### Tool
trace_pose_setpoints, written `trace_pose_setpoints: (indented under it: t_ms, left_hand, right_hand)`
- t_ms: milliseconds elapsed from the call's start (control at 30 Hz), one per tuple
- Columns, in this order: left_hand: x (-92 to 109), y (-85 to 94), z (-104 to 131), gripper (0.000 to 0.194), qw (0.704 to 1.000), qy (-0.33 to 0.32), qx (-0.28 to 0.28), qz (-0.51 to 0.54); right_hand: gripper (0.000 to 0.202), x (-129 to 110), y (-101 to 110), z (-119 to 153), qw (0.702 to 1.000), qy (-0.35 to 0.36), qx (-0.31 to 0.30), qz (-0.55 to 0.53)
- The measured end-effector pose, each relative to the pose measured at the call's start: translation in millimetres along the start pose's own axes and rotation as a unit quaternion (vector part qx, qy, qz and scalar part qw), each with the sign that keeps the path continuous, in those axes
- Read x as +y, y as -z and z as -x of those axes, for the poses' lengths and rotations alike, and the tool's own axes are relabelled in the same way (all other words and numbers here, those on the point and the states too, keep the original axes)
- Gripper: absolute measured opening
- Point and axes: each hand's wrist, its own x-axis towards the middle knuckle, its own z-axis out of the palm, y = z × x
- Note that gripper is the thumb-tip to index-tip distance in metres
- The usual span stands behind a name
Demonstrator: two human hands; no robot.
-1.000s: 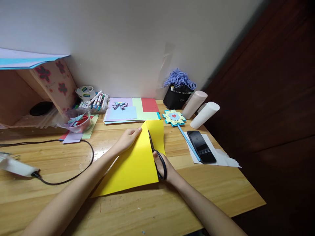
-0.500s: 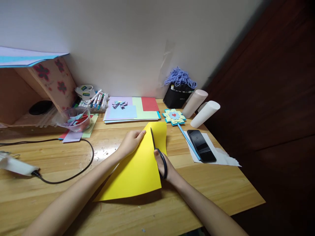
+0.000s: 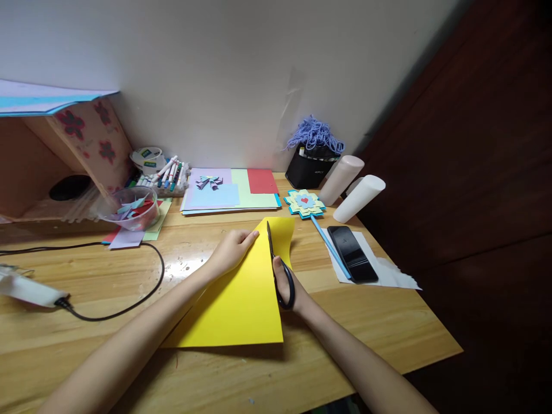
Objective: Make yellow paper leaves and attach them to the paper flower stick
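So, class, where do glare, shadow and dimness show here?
In the head view, glare whitens the table left of the left hand, streaks reflect off the phone, shadow lies below the yellow paper, and the brown panel at right is dim.

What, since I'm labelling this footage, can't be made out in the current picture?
Head view: left hand, most fingers hidden beneath the yellow paper.
Head view: right hand, most fingers hidden behind the scissors and paper.
Head view: box, cut off by the left edge.
Head view: black pouch, lettering too small to read.
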Motion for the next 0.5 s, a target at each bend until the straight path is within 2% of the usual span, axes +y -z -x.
trace_pose_setpoints:
  t_ms: [233, 500]
  left_hand:
    - [3.0, 0.3, 1.2, 0.051, 1.0, 0.005, -0.009, 0.018]
    - [3.4, 0.5, 1.6, 0.053, 0.998, 0.019, -0.006, 0.054]
  right_hand:
    - [0.065, 4.0, 2.4, -1.4, 0.999, 0.013, 0.015, 0.03]
    - [0.07, 1.6, 3.3, -1.6, 0.998, 0.01, 0.022, 0.053]
